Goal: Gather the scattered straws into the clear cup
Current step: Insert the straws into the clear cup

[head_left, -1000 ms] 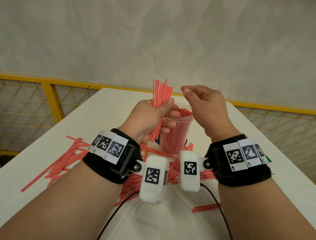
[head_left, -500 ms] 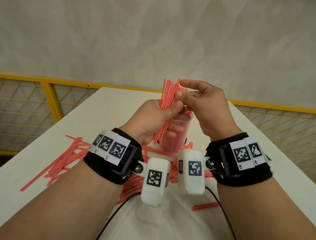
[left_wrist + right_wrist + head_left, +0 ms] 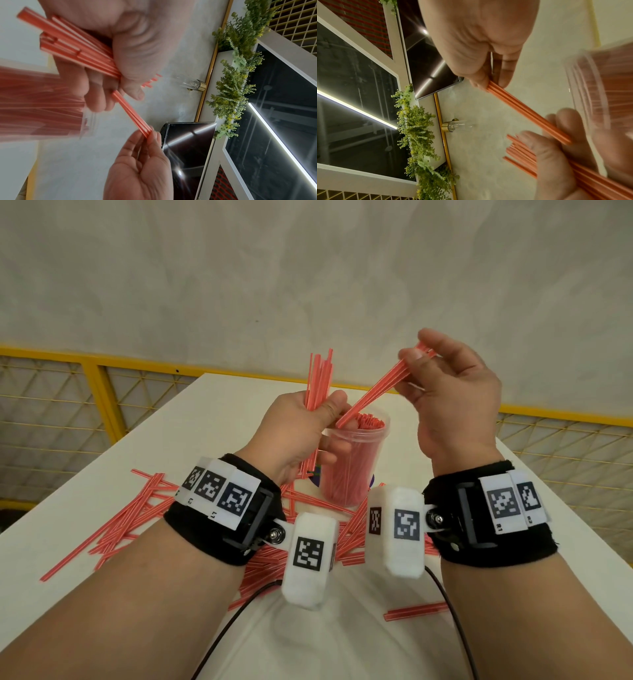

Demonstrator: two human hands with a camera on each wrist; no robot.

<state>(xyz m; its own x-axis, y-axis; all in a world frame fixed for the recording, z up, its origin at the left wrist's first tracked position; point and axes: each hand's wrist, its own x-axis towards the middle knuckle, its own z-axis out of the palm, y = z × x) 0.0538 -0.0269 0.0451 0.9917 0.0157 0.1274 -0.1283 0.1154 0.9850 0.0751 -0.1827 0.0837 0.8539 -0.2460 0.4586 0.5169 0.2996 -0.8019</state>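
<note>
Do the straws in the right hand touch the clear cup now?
Cannot tell. In the head view the tips of the pinched straws overlap the cup rim; wrist views are blurred there.

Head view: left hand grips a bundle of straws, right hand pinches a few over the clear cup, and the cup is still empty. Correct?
Not quite. The clear cup is already packed with red straws, as the head view shows. The rest holds: the left hand grips a bundle, and the right hand pinches a few straws over the cup.
</note>
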